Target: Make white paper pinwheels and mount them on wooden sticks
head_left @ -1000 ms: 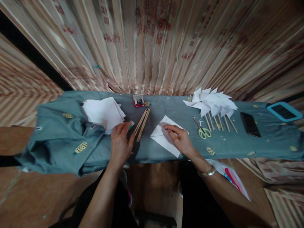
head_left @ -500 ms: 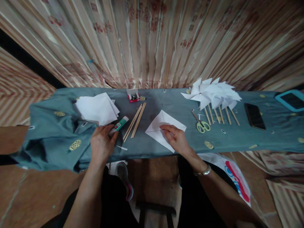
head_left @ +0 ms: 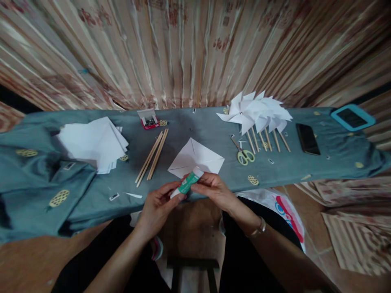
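A green and white glue stick [head_left: 188, 182] is held tilted above the table's front edge. My left hand [head_left: 161, 202] grips its lower end. At its white upper end, the fingers of my right hand [head_left: 215, 188] close around it. Just behind lies a white paper square [head_left: 198, 156] with slits running in from its corners, partly covered by the glue stick and my fingers. To the left rest several wooden sticks [head_left: 152, 156], and farther left a stack of white paper [head_left: 91, 142].
Behind the sticks stands an open red box [head_left: 149, 122] of small metal pieces. Scissors with green handles [head_left: 244, 156] lie to the right, near several paper pinwheels [head_left: 259, 112] on sticks. A phone [head_left: 308, 139] and a blue-framed tablet [head_left: 353, 117] are at the far right.
My left hand has picked the glue stick up from beside the paper stack and brought it to the middle. My right hand has left the paper square and taken the glue stick's other end.
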Demonstrator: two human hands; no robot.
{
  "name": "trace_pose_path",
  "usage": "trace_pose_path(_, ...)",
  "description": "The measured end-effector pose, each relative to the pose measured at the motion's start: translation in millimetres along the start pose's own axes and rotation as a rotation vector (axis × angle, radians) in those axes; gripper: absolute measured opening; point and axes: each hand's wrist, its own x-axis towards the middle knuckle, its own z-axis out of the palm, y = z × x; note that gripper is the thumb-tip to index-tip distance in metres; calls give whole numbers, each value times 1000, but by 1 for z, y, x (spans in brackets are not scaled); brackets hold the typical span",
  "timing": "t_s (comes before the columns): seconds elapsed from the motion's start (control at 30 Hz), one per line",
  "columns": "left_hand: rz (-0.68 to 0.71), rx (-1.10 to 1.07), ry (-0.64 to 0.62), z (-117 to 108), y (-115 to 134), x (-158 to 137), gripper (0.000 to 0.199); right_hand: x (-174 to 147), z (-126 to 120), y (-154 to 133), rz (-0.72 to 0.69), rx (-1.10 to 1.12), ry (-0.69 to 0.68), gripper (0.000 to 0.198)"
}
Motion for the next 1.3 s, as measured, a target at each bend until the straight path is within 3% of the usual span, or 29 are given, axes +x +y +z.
trace_pose_path(0.33, -83, -58, 5, 5, -6, 7, 44, -1, 4, -3, 29, 86, 55, 24)
trace_pose_path(0.5, -78, -46, 26, 3, -1, 7, 49, 1, -1, -9, 6, 138, 239, 25)
trace_pose_path(0.6, 18, 108, 105, -13, 7, 9, 45, 3, -10, -13, 17, 239, 344, 26)
trace_pose_path(0.67, 129, 277, 237, -33, 13, 13, 43, 5, -16, -15, 29, 296, 396, 28)
trace_pose_path(0.83, 292, 882, 504, -85, 24, 34, 39, 6, -24, -15, 17, 292, 410, 31)
trace_pose_path(0.93, 445, 1107, 451, -100, 21, 48, 36, 7, -28, -13, 10, 266, 417, 30)
trace_pose_path(1.13, 420, 1234, 425, -97, 25, 44, 43, 8, -36, -11, 62, 331, 428, 26)
trace_pose_path(1.3, 620, 1147, 475, -69, 26, 32, 34, 8, -41, -10, 97, 428, 400, 19)
